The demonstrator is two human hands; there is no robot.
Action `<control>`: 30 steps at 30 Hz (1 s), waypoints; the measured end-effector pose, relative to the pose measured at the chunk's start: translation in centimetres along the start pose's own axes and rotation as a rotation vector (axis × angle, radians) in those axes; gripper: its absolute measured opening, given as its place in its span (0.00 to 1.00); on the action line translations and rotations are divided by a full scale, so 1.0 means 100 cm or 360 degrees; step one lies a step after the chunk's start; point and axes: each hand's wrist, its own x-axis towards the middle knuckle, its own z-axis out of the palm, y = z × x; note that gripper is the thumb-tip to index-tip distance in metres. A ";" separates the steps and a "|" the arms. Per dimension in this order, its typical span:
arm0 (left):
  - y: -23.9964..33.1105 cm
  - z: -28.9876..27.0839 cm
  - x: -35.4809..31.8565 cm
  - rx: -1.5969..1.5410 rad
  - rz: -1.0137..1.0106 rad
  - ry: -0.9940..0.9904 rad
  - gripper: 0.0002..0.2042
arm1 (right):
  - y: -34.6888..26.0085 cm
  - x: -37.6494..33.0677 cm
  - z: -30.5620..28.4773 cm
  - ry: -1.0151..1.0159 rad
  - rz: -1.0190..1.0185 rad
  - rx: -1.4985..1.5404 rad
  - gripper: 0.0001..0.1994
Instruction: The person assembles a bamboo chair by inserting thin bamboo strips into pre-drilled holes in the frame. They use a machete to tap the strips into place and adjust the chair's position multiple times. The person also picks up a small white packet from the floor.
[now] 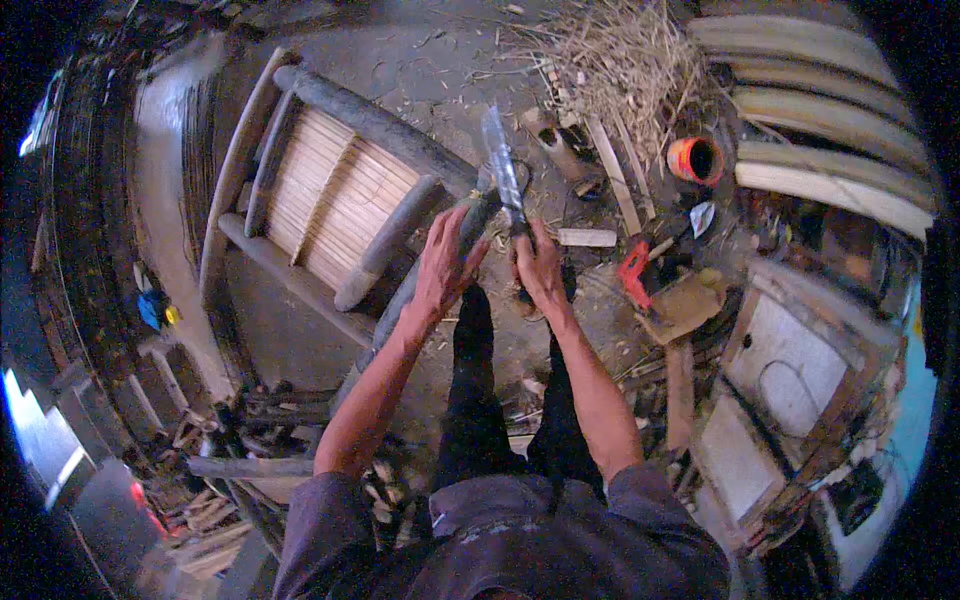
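Observation:
My right hand (538, 265) is closed round the dark handle of a long-bladed knife (506, 175), its blade pointing up and away from me. To its left, my left hand (445, 262) grips a dark round pole (400, 295) that slants up from below. The pole's upper end (482, 203) lies close to the knife blade. Beside it rests a chair-like frame (335, 90) of thick dark poles, with a panel of pale slats (335, 190) crossed by a thin strip. Whether the gripped pole is joined to this frame, I cannot tell.
Wood shavings (620, 70) are heaped at the far side. An orange-rimmed container (694, 160), a red power tool (634, 275) and a pale wood block (587, 237) lie to the right. Split poles (820, 110) are stacked far right, with framed panels (795, 350) nearer. Scrap wood (215, 530) sits lower left.

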 end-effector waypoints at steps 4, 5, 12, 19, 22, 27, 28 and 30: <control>-0.018 0.013 0.045 -0.0105 -0.0170 -0.0286 0.14 | 0.000 0.013 0.014 -0.0018 0.0053 0.0214 0.13; -0.008 0.008 0.050 0.0025 -0.0064 -0.0294 0.11 | -0.003 0.017 0.015 -0.0001 0.0077 0.0265 0.15; -0.013 0.007 0.057 -0.0223 -0.0270 -0.0344 0.02 | 0.016 0.023 0.027 -0.0182 0.0153 0.0100 0.22; -0.023 0.014 0.058 -0.0393 -0.0197 -0.0215 0.03 | 0.011 0.017 0.031 0.0067 -0.0094 -0.0321 0.21; -0.021 0.007 0.059 -0.0127 -0.0075 -0.0318 0.03 | -0.008 0.017 0.018 0.0103 -0.0213 -0.0358 0.18; -0.011 0.007 0.064 -0.0085 -0.0064 -0.0328 0.04 | 0.013 0.021 0.035 0.0421 -0.0477 -0.0370 0.17; -0.009 0.006 0.063 -0.0092 -0.0098 -0.0338 0.04 | 0.018 0.021 0.043 0.0312 -0.0337 -0.0405 0.18; -0.003 0.003 0.064 -0.0104 -0.0144 -0.0363 0.04 | 0.030 0.026 0.045 0.0208 -0.0323 -0.0227 0.21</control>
